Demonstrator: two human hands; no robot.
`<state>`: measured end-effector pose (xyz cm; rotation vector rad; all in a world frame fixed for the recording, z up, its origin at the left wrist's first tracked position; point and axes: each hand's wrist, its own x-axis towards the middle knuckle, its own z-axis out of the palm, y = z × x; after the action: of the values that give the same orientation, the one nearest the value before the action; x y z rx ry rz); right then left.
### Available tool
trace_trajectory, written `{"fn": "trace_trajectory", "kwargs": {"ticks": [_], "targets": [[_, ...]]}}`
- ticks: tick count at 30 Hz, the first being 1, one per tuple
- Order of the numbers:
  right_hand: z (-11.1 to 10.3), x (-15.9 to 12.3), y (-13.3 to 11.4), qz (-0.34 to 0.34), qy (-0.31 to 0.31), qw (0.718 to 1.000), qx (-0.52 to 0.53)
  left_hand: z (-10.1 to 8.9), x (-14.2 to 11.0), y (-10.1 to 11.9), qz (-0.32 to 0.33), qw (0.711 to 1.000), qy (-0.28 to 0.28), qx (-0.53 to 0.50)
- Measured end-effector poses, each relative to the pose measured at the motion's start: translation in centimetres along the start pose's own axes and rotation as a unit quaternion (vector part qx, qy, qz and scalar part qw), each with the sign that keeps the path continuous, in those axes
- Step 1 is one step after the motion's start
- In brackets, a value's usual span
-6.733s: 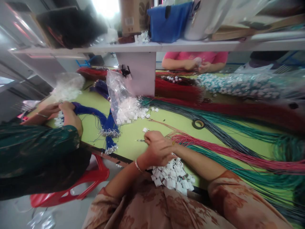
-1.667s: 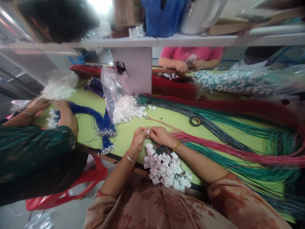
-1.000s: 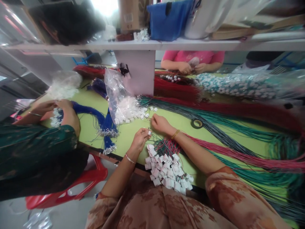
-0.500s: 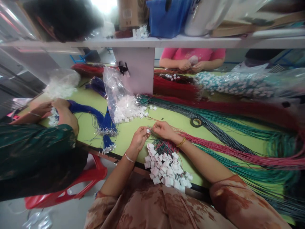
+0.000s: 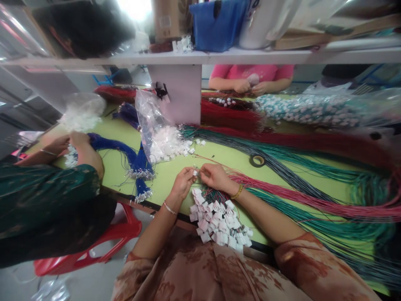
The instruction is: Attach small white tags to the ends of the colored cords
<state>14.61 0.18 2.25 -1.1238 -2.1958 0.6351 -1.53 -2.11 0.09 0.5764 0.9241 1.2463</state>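
"As I look down through the head camera, the table (image 5: 171, 177) spans the middle of my view. What's largest near the work?"

"Long pink wires (image 5: 282, 194) and green wires (image 5: 291, 207) sweep in from the right. After those, I see the pile of white connectors (image 5: 219, 219) at the near edge."

"And the hands?"

"My left hand (image 5: 183, 182) is closed in a pinch on a small white connector (image 5: 195, 172). The right hand (image 5: 215, 177) curls just beside it, fingertips drawn together, perhaps on a thin wire; I can't tell for certain what it has."

"Which step is that?"

"I'd judge it to be fitting a wire to that one connector, which sits between the hands, just beyond the pile."

"So what does the next move call for?"

"A steady left pinch, I think, and fine alignment from the right. I can't make out whether anything is seated."
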Motion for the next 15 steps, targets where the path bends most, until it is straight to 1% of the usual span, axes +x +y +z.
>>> {"fn": "trace_trajectory", "kwargs": {"ticks": [4,6,8,11,13,15], "targets": [[0.4,-0.2,0.1,-0.029,-0.042,0.993,-0.104,0.1,0.1,0.0,0.001,0.999,0.024,0.022],[0.4,-0.1,0.3,-0.046,-0.051,0.99,-0.121,0.1,0.2,-0.1,-0.004,0.999,0.032,0.025],[0.3,0.0,0.5,-0.058,-0.043,0.99,-0.117,0.1,0.2,-0.2,-0.011,0.999,0.033,0.022],[0.6,0.1,0.7,-0.04,-0.023,0.997,-0.06,0.1,0.2,-0.2,-0.007,0.999,0.035,0.025],[1.0,0.1,0.7,-0.005,-0.007,1.0,0.017,0.2,0.2,-0.3,0.008,0.998,0.04,0.036],[1.5,0.2,0.8,0.039,0.004,0.994,0.1,0.3,0.2,-0.4,0.024,0.997,0.046,0.054]]}}
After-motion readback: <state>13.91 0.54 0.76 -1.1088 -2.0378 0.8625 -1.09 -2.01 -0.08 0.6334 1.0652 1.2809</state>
